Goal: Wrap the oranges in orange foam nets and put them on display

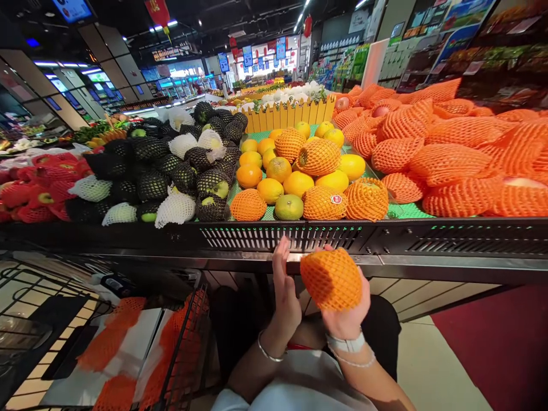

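Observation:
My right hand (347,317) holds a fruit wrapped in an orange foam net (331,278), lifted in front of the display's black edge. Just to its left, my left hand (283,291) stands edge-on with the fingers stretched upward and nothing in it. Directly beyond both hands lies a pile of oranges (299,171), some bare and some in orange nets, on a green mat.
A black vented counter rim (385,237) runs across in front of me. Black- and white-netted fruit (171,171) lie left, red-netted fruit (34,191) far left, large orange-netted fruit (454,154) right. A shopping cart (128,342) with orange nets stands at lower left.

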{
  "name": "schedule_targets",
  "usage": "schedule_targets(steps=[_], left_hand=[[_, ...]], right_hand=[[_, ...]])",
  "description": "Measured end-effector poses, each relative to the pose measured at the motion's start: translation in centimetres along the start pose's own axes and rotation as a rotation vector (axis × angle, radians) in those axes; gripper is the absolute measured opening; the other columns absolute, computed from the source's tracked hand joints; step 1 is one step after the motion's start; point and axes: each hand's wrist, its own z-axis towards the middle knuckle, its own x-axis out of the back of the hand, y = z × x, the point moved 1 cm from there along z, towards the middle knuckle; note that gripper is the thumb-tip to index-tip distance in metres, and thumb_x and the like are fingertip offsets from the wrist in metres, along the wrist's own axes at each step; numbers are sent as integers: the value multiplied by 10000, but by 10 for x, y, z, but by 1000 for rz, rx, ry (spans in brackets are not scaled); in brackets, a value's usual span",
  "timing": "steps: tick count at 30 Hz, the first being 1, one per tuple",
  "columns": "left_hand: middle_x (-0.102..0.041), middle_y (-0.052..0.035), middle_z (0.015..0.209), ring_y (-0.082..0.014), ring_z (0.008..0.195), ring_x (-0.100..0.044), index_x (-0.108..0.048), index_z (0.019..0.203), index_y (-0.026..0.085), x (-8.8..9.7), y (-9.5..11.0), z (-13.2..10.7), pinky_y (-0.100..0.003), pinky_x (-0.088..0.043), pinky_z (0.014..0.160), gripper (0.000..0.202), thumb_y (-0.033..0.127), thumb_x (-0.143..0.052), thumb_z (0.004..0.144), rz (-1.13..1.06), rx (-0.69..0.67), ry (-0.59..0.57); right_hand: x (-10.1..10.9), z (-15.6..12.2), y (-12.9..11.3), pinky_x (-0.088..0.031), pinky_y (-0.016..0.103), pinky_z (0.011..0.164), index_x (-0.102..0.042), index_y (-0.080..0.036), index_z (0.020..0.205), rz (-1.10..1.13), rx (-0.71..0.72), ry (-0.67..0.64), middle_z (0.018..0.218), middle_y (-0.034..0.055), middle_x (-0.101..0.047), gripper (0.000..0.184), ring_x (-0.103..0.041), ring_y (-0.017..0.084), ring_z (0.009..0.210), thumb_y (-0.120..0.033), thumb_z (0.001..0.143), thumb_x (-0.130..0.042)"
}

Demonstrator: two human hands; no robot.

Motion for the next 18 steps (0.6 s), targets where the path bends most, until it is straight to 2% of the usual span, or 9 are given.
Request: schedule_targets(steps=[2,5,7,8,10,12,14,16,18], left_hand=[[-495,-86,1455,-324,1387,-401,-650,1252,244,-7,-11,-5,-433,-284,1182,623,683,-566,818,-114,-26,65],[-580,-81,1353,-348,1311,-480,-717,1068,217,-9,-17,-11,-477,-355,1132,460,587,-565,842,-247,-2,189],[-603,-55,1311,-331,1280,-509,-701,1041,231,-4,-15,-10,-454,-399,1097,390,529,-580,822,-391,77,295],[-610,-48,1296,-320,1278,-511,-687,1055,237,-1,-14,-9,-433,-414,1082,387,516,-586,807,-466,166,331],[-624,-52,1250,-312,1277,-508,-668,1064,232,4,-10,-5,-402,-441,1045,406,506,-587,775,-577,379,424],[-635,-68,1202,-312,1279,-499,-669,1035,203,6,-8,-2,-392,-450,1024,406,480,-580,752,-616,536,502],[-648,-73,1145,-293,1245,-519,-681,978,176,6,-7,-1,-377,-448,1019,358,420,-577,738,-625,604,514],[-662,-68,1097,-259,1185,-556,-696,925,164,4,-8,-3,-350,-442,1020,300,365,-593,726,-631,632,442],[-673,-64,1076,-241,1134,-582,-708,906,166,2,-9,-7,-331,-444,1011,288,363,-622,713,-603,569,402]], right_hand=[[-3,-7,1,-489,516,1015,-610,-244,1302,-198,81,-59,1365,80,-582,478,-584,258,1233,-391,1013,-259],[-10,-12,-1,-236,600,1177,-563,-219,1371,-592,265,-200,1521,81,-413,493,-305,300,1456,-427,1016,-292],[-15,-10,-7,-90,649,1185,-525,-258,1413,-757,303,-364,1544,56,-379,541,-141,314,1507,-527,1011,-280],[-17,-8,-12,-57,663,1178,-495,-282,1437,-804,307,-442,1544,46,-380,571,-115,318,1511,-575,1004,-263],[-20,-3,-22,-80,648,1182,-434,-312,1475,-854,337,-562,1541,39,-388,608,-169,317,1501,-632,987,-262],[-21,3,-31,-165,593,1192,-420,-318,1480,-850,426,-618,1530,35,-407,613,-255,301,1476,-644,981,-278],[-21,8,-36,-227,553,1185,-430,-295,1472,-836,520,-655,1505,48,-441,629,-307,294,1454,-652,976,-285],[-22,10,-37,-285,530,1161,-494,-265,1423,-856,572,-720,1436,69,-516,587,-383,295,1409,-612,987,-308],[-23,9,-35,-396,486,1082,-582,-244,1321,-861,569,-765,1314,83,-608,473,-516,277,1289,-505,1005,-346]])
